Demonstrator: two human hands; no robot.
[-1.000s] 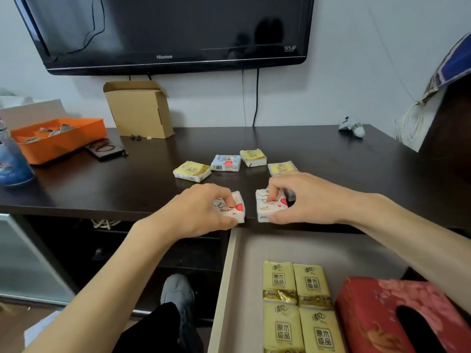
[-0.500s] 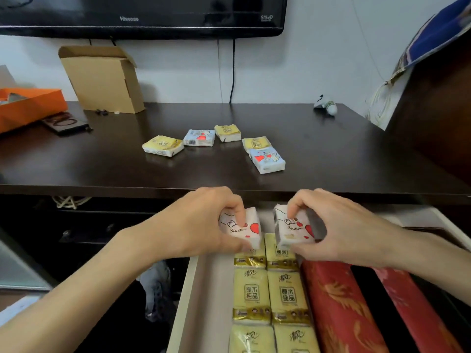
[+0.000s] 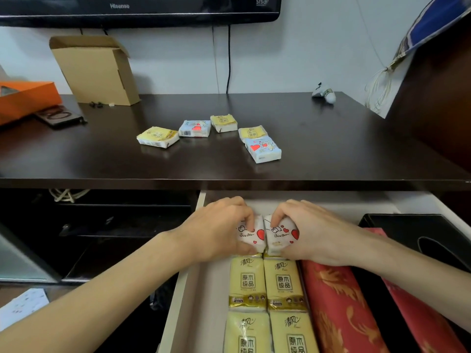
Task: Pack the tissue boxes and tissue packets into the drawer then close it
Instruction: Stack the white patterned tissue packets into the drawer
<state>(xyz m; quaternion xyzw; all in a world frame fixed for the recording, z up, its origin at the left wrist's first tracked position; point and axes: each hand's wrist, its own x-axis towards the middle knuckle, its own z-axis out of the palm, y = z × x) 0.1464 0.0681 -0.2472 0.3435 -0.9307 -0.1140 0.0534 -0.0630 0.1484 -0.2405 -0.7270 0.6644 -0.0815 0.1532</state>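
Where drawer (image 3: 201, 289) opens, yellow packets (image 3: 265, 284) inside.

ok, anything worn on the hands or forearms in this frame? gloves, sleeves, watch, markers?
No. The left hand and right hand are bare: no gloves, rings, watch or markers. Both forearms are uncovered to the frame edge, no sleeve showing. No cables or tags attached.

Television (image 3: 140, 7) — top cut off

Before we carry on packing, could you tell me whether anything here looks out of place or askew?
Nothing looks damaged or spilled. Five tissue packets lie loose on the dark tabletop, unaligned, and the blue heart-print one overlaps a yellow packet.
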